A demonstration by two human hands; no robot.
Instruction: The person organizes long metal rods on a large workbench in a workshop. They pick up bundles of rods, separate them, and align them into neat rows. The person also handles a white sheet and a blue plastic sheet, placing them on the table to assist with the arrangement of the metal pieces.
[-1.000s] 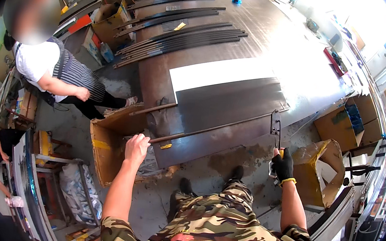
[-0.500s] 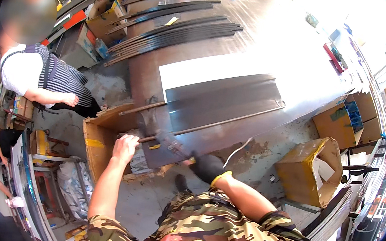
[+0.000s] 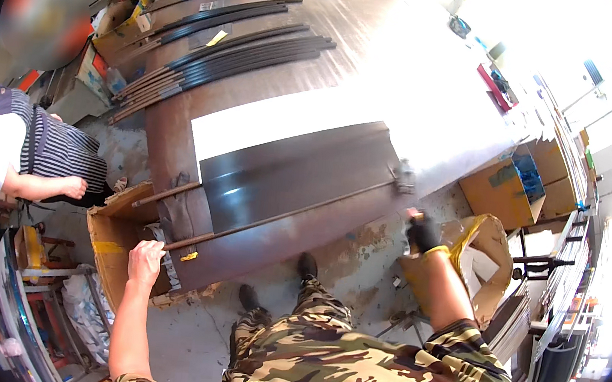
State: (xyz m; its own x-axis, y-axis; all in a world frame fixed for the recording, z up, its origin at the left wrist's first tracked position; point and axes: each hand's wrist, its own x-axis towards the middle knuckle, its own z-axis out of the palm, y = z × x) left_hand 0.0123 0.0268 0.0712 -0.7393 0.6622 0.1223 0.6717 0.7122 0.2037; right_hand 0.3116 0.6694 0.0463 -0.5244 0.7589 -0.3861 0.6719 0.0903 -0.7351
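Observation:
My left hand [image 3: 145, 262], bare, is closed round the brown near-left end of a long thin rod [image 3: 303, 212]. The rod runs along the near edge of a dark sheet [image 3: 293, 174], which lies over a white sheet [image 3: 198, 130] on the table. My right hand [image 3: 424, 235], in a dark glove with a yellow cuff, is closed on a tool just off the table's near right side. The tool's grey head [image 3: 402, 178], smeared by motion, is at the rod's far right end. Another rod end [image 3: 170, 194] juts out left of the dark sheet.
Several dark strips [image 3: 237, 62] lie on the far left of the brown table [image 3: 237, 262]. Open cardboard boxes stand at its left corner [image 3: 107, 247] and to the right [image 3: 502, 191]. At left stands a person in a striped apron [image 3: 64, 156].
My right hand has swept right with the tool, from near the rod's left part to its right end. My left hand still holds the rod's left end. The whole view has shifted.

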